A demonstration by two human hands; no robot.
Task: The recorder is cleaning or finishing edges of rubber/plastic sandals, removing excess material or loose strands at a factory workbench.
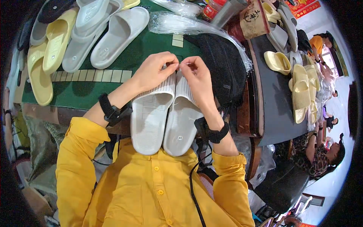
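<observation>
A pair of light grey slide slippers (149,126) lies side by side in front of me, heels toward my body and ribbed straps toward the table. The right one has a small round white sticker (180,138) on its heel. Just beyond the straps, my left hand (157,71) has thumb and forefinger pinched together. My right hand (196,77) pinches the same way, its fingertips almost meeting the left ones. Whatever sits between the fingertips is too small to make out. Both wrists rest over the slippers' front ends, partly hiding the straps.
Grey slippers (120,38) and yellow slippers (39,75) pile up on the green tabletop (151,49) at left, by a row of pale squares (90,75). Black cloth (223,68) and clear plastic bags (181,23) lie beyond. Other people sit at right, past a dark table (278,90).
</observation>
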